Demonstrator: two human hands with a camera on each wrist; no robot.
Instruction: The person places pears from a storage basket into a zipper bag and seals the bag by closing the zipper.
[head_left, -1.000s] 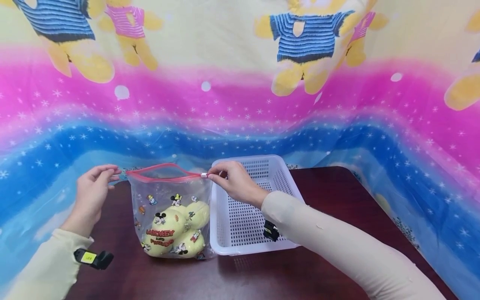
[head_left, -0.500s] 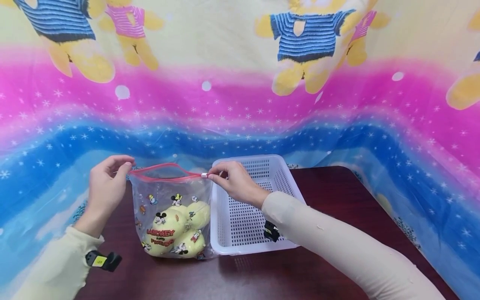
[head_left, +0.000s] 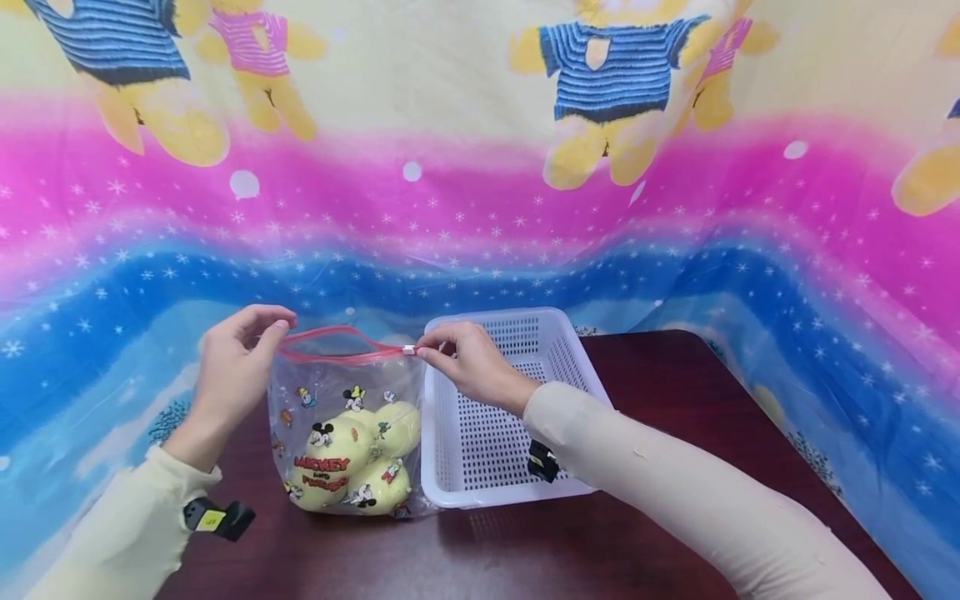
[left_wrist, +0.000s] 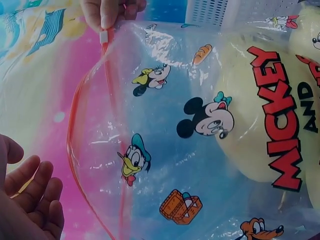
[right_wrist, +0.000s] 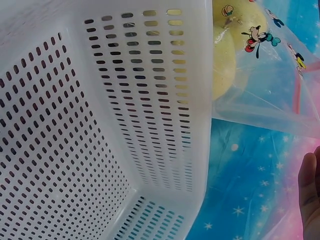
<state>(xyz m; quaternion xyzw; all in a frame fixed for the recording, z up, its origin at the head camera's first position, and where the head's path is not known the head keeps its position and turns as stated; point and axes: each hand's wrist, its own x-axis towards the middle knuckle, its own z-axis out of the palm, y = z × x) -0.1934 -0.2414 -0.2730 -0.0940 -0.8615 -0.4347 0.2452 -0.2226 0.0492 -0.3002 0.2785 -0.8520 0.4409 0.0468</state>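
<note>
A clear zipper bag (head_left: 300,392) with a red zip and cartoon prints stands upright on the table, its mouth partly parted. Several pale yellow, rounded things (head_left: 330,450) lie inside it; their kind is unclear through the film. My right hand (head_left: 476,362) pinches the bag's top right corner, right beside the white zip slider (head_left: 408,350). By the top left corner is my left hand (head_left: 238,367), its thumb and fingers near the zip's end. In the left wrist view, loosely bent fingers (left_wrist: 37,192) show apart from the red zip (left_wrist: 72,135).
A white perforated plastic basket (head_left: 429,467) stands right of the bag, under my right forearm. Inside the basket only the bare floor and walls show. The dark red table (head_left: 652,400) ends at a printed cloth backdrop (head_left: 480,200).
My left hand has moved right and slightly up, from beyond the bag's left edge to its top left corner. That corner has shifted a little rightward. My right hand stays in place.
</note>
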